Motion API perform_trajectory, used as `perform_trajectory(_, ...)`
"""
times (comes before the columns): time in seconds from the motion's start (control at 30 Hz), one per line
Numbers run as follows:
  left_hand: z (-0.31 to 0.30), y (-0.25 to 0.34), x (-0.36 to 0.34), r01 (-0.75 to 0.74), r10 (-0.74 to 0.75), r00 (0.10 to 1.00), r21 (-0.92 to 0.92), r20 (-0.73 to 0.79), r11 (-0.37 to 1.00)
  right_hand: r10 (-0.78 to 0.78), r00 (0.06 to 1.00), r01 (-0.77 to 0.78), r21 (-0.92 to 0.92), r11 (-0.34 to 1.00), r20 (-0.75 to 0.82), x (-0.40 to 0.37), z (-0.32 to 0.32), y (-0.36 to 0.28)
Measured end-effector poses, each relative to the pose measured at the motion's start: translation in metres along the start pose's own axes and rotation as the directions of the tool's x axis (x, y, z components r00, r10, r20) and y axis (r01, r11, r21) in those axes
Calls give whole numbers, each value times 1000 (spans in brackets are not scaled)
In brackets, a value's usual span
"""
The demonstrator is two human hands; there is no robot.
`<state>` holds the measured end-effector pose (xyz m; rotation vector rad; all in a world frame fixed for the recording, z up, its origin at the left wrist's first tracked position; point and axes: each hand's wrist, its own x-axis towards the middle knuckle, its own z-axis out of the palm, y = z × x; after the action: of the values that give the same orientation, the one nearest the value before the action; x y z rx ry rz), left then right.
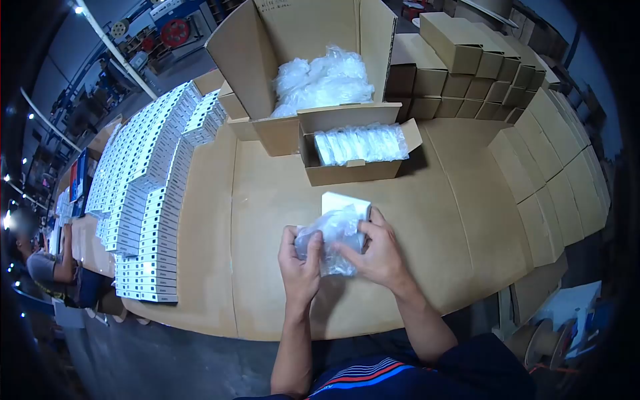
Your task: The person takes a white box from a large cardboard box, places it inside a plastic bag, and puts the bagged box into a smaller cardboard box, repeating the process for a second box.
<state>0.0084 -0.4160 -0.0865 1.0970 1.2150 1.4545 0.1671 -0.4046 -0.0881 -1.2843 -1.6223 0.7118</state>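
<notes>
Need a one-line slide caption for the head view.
Left hand and right hand hold a plastic bag against a small white box on a cardboard-covered table, open cartons behind.

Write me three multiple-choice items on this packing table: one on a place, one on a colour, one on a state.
1. Where do the rows of white boxes stand on the table?
A. along its left side
B. on the floor
C. under the hands

2. What colour is the small box behind the plastic bag that the left hand and right hand grip?
A. red
B. white
C. black

3. In what state is the small carton beyond the hands?
A. taped shut
B. flattened
C. open, with bagged items inside

Answers:
1 A, the rows run down the table's left edge.
2 B, its white corner shows above the bag.
3 C, its flaps stand out and bagged white items fill it.
</notes>
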Motion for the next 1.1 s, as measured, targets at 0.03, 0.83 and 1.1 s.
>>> perform_trajectory(0.03,-3,-6,4,-48,47,997,-30,-56,998,43,999,-46,86,995,31,-4,1,11)
perform_trajectory(0.83,-18,47,30,-665,468,740,630,483,402,-63,998,60,-139,988,-18,-23,-14,-6)
perform_trajectory(1.1,-22,40,33,-334,157,929,573,336,748,5,999,0,-150,989,34,-26,-17,-2)
